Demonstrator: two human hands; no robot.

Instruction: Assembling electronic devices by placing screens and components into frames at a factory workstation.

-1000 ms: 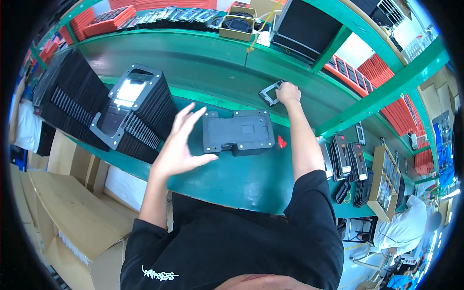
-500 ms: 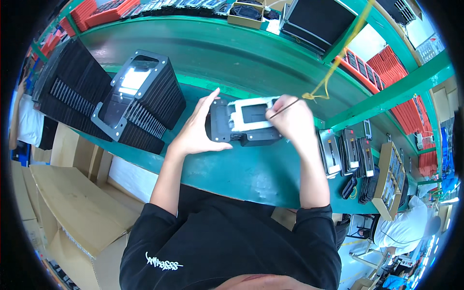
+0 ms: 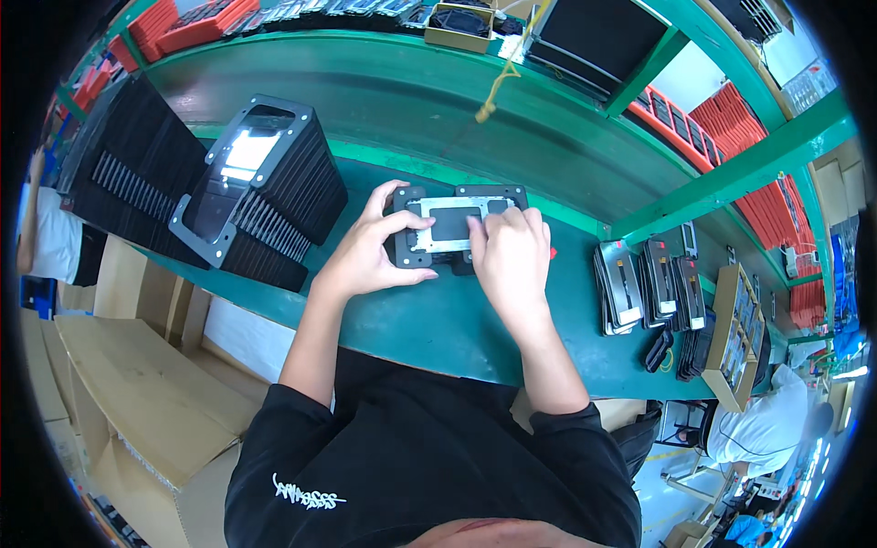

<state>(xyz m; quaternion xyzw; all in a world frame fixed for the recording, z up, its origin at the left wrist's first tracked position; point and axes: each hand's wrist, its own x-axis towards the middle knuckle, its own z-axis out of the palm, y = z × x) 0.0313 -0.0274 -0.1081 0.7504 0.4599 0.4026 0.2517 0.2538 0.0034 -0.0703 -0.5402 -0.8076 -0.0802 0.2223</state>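
Observation:
On the green bench in front of me sits a black fixture block (image 3: 413, 248) with screws at its corners. A pale metal frame (image 3: 448, 245) with a dark rectangular middle lies on top of it. My left hand (image 3: 361, 251) grips the block's left end, thumb at the near edge, with its index finger bent onto the frame. My right hand (image 3: 512, 256) has its fingers curled against the frame's right part, the thumb pressing near its middle. A yellow cord (image 3: 493, 99) hangs beyond the block, its knotted end away from my hands; what hangs below it is blurred.
Tall stacks of black trays (image 3: 301, 173) stand at left. Thin panels (image 3: 619, 288) lie in piles at right beside a cardboard box of parts (image 3: 731, 338). A green post (image 3: 731, 178) slants across the right. Open cartons (image 3: 137, 384) sit below left; a person is at far right.
My right hand has let go of the thin dark rod and moved left and down onto the frame. The yellow cord has swung away to the left. My left index finger now bends onto the frame.

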